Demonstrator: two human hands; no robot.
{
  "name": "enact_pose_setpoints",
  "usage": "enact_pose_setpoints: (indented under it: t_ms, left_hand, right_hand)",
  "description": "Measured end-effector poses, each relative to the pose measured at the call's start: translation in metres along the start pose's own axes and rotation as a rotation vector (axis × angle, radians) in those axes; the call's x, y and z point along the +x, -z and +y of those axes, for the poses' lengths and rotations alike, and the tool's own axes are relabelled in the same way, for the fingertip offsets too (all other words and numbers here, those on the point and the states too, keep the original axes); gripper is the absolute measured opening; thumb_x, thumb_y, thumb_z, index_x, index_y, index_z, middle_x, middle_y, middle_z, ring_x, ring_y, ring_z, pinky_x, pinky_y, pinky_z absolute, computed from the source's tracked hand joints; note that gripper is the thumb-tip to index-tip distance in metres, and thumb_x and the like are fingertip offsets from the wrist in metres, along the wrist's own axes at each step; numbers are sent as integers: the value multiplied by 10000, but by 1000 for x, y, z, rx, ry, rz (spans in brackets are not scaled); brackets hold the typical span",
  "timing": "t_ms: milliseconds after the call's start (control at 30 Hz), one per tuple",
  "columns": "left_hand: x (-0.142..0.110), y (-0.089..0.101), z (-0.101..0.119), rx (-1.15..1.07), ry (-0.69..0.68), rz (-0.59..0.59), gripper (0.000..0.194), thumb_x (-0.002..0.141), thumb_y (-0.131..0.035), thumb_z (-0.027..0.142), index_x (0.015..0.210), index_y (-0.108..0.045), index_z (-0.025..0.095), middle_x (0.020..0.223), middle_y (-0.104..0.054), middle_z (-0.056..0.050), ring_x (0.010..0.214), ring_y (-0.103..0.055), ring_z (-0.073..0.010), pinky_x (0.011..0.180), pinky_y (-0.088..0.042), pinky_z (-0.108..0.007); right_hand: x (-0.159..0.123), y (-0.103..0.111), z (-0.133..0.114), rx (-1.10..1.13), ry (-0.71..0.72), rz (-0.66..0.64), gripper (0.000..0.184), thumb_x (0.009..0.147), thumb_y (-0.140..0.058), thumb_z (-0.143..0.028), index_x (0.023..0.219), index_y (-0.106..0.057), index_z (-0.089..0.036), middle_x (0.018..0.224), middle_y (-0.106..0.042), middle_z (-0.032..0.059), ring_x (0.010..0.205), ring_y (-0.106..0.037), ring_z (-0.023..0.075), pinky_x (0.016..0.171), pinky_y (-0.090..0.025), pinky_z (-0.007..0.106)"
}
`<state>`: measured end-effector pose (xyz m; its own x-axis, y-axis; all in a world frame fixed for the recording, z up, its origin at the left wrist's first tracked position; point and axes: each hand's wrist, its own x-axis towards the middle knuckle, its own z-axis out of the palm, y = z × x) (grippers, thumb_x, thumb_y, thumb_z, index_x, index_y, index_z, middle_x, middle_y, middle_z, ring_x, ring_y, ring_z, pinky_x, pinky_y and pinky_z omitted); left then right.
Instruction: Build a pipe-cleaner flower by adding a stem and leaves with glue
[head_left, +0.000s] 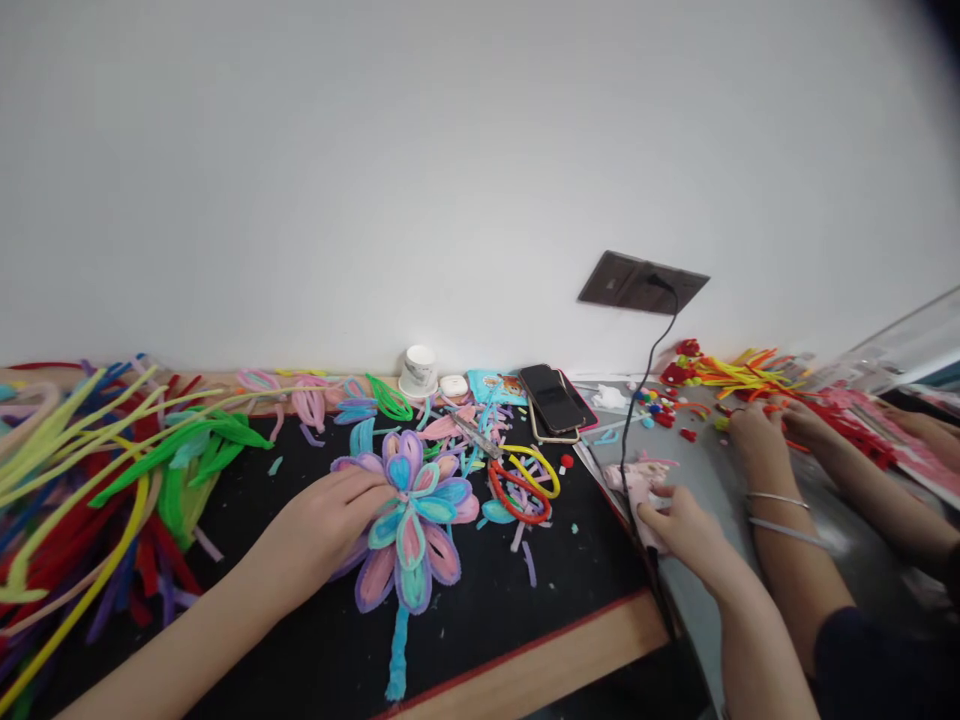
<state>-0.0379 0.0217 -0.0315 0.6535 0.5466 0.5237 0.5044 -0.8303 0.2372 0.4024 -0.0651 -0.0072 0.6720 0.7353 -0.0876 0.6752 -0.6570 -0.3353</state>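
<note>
The left hand is bunched, fingers together, pinching the upper-left petals of a pastel pipe-cleaner flower on or just above a black mat; its 1 turquoise stem points toward the person. The right hand curls around a pink glue gun beside the mat, its black cord reaching the wall socket. Beyond it is another person's hand.

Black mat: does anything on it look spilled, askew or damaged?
Mess, mainly: loose fuzzy scraps lie strewn over the black mat, right of the flower, at random angles. I see no clear damage.
</note>
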Motion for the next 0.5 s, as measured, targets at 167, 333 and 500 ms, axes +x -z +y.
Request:
enact_pose_setpoints:
  t_ms: [167,333,500]
  left_hand:
    - [-1,1,1,-31,30,1,246,941,-394,165,961,-637,198,956,-680,-24,900,-623,-177,851,-481,-310]
    - [-2,-1,1,-23,32,17,261,947,-381,176,942,-641,196,940,-679,-27,892,-620,-183,849,-478,-313]
    - [-2,-4,-3,12,-19,3,209,943,-415,175,980,-620,196,954,-667,-34,907,-610,-180,848,-471,-318]
  right_hand:
    - [-6,-1,3,221,5,-144,536,733,-566,-385,1172,-469,-93,528,-592,-26,496,-594,187,460,-403,249]
    - [-17,5,-11,247,0,-196,529,738,-565,-368,1164,-454,-75,535,-572,-31,480,-562,169,451,-395,244]
    - [-14,1,-19,13,13,-97,455,678,-593,-284,1085,-507,-100,648,-645,62,623,-656,249,546,-456,298]
